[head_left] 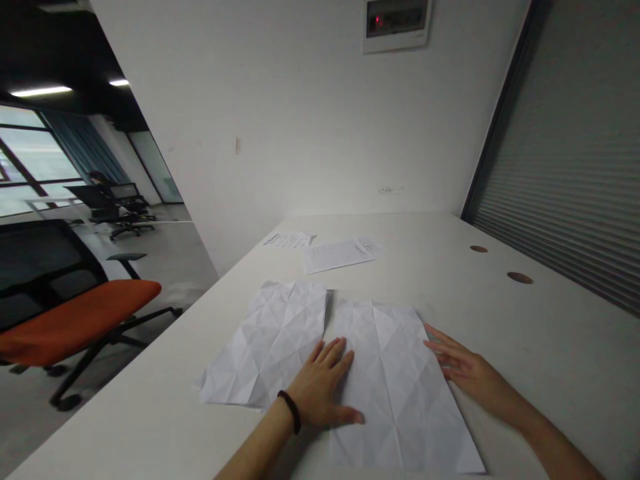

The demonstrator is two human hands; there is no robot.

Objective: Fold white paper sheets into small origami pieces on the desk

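Note:
Two creased white paper sheets lie side by side on the white table. My left hand [325,387], with a dark band at the wrist, rests with fingers spread where the sheets meet. Its thumb lies on the right creased sheet [395,380], and its fingertips are by that sheet's left edge. My right hand [463,367] is at the right edge of the same sheet, fingers stretched out and touching the edge. The left creased sheet [270,340] lies beside my left hand, its right edge slightly raised. Triangular fold lines cover both sheets.
Printed papers [343,255] lie farther back on the table [425,260]. Two round holes [520,277] are cut near its right side, beside a slatted panel [570,167]. An orange-seated chair [85,313] stands to the left. A white wall [300,120] rises behind.

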